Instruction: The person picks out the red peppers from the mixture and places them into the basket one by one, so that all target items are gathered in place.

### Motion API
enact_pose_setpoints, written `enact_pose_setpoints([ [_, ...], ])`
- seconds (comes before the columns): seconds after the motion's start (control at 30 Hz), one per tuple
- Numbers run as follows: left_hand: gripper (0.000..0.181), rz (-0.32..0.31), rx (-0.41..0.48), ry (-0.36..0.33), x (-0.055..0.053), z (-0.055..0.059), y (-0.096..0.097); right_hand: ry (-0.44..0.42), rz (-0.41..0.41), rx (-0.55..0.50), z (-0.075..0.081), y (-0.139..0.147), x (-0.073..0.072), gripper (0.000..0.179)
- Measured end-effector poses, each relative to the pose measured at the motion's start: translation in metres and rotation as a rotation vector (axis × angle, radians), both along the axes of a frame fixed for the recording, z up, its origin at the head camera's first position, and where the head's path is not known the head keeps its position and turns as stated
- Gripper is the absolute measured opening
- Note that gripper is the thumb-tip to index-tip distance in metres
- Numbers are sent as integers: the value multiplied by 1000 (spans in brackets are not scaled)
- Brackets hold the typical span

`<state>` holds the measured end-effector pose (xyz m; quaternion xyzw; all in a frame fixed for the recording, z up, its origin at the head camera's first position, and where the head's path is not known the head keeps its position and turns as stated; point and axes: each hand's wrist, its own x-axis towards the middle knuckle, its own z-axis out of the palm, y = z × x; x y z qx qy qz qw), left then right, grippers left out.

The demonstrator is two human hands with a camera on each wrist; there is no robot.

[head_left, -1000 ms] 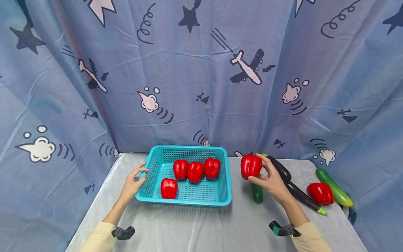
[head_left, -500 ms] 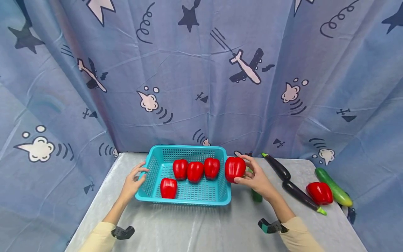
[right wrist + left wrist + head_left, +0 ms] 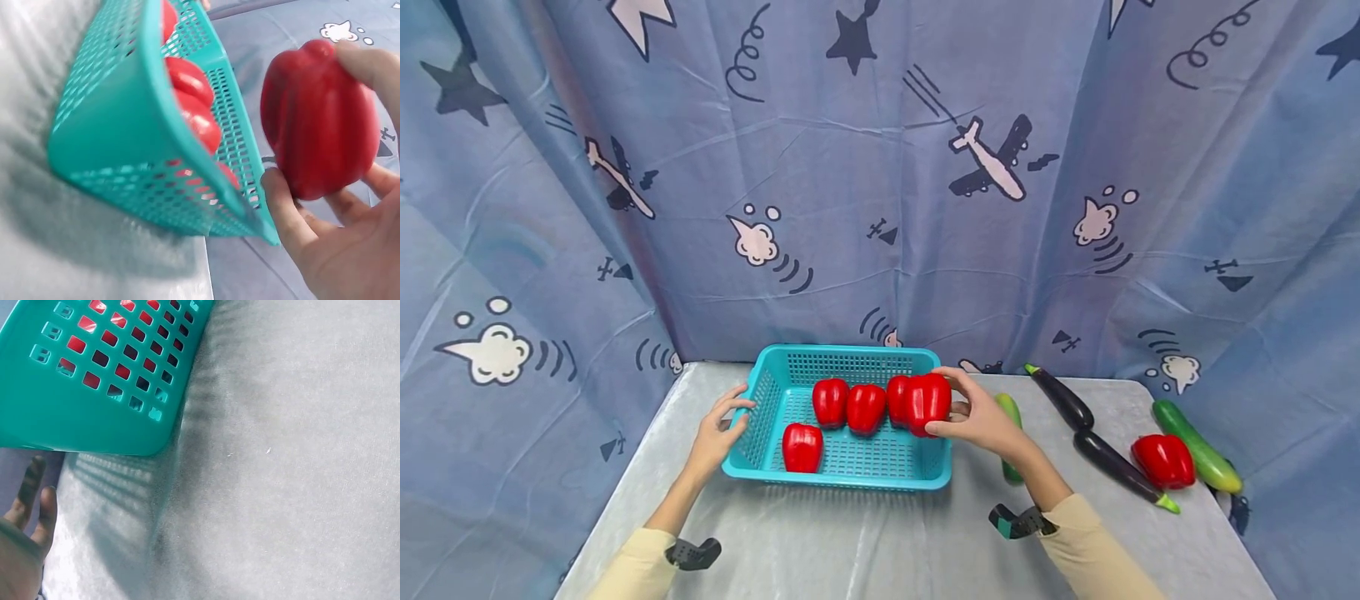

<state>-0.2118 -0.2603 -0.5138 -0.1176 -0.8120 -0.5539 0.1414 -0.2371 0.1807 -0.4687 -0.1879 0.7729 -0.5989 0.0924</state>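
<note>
My right hand grips a red bell pepper between thumb and fingers, over the right end of a turquoise plastic basket. In the right wrist view this pepper is held up beside the basket's rim. Several more red bell peppers sit inside the basket; in the head view the held one partly covers the rightmost. At the basket's left rim is my left hand, fingers loosely extended. The left wrist view shows its fingers just past the basket's corner.
On the table's right side lie two dark eggplants, another red bell pepper and a green-yellow cucumber. A second cucumber is partly hidden behind my right forearm. A patterned blue curtain hangs behind the table.
My right hand has carried the bell pepper leftward, from beside the eggplants to above the basket's right end, uncovering the eggplants. My left hand has stayed at the left rim.
</note>
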Motion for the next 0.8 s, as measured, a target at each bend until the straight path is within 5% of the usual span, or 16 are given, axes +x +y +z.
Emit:
enact_pose_setpoints([
  [0.63,19,-10,28,-12,-2,-3,-2,-141,156,-204,-5,-38,-12,88],
  [0.8,19,-7,19,-21,-2,-2,-2,-182,183,-242,-8,-51,-16,78],
])
